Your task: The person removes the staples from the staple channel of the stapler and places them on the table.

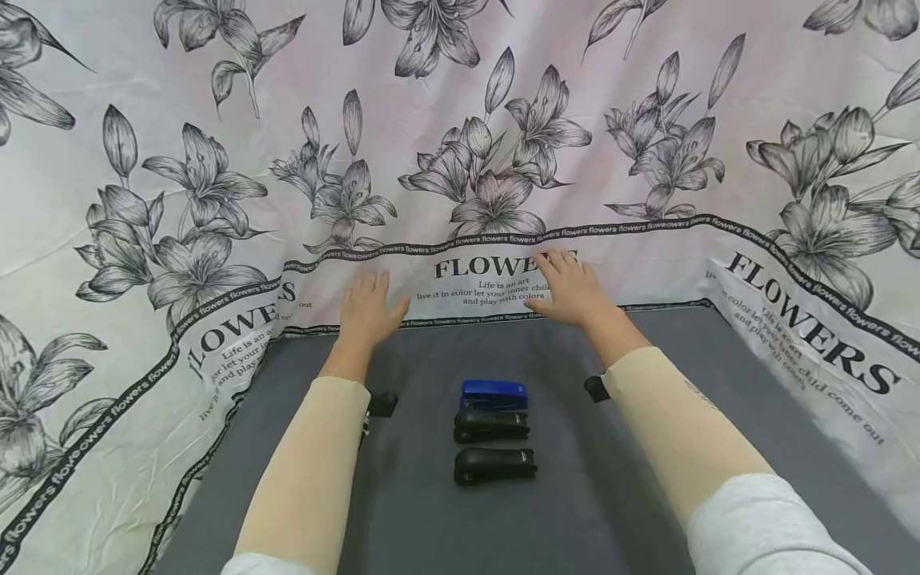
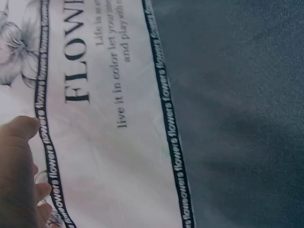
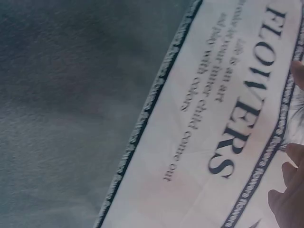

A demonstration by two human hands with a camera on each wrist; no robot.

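While both our hands are up past the row of staplers, nothing's being held afaict. Our left hand has its fingers pretty much straight w/ the thumb stuck out to the side, and our right hand is spread abt the same, thumb pointing inward; both empty. Can't tell if any fingertips brush the patterned cloth behind, since the wrist views only catch bits of them at the edge.

The staplers lie on the grey table btwn our sleeved forearms, lengthwise left to right: blue stapler farthest from us, middle black stapler right up near it, front black stapler w/ a clearer gap. Can't say if the blue & middle ones actually touch. All well apart from our hands.

As for doing this bit well, imo: hands level, fingers loose, wrists out wide so neither sleeve blocks our view of the row. If we do go for a stapler, prob best to bring each hand in low from its own side and pinch round the body, not press on top, bc it might squash & fire. Careful w/ the middle one: v. little room behind it, so a thumb there could nudge the blue one.
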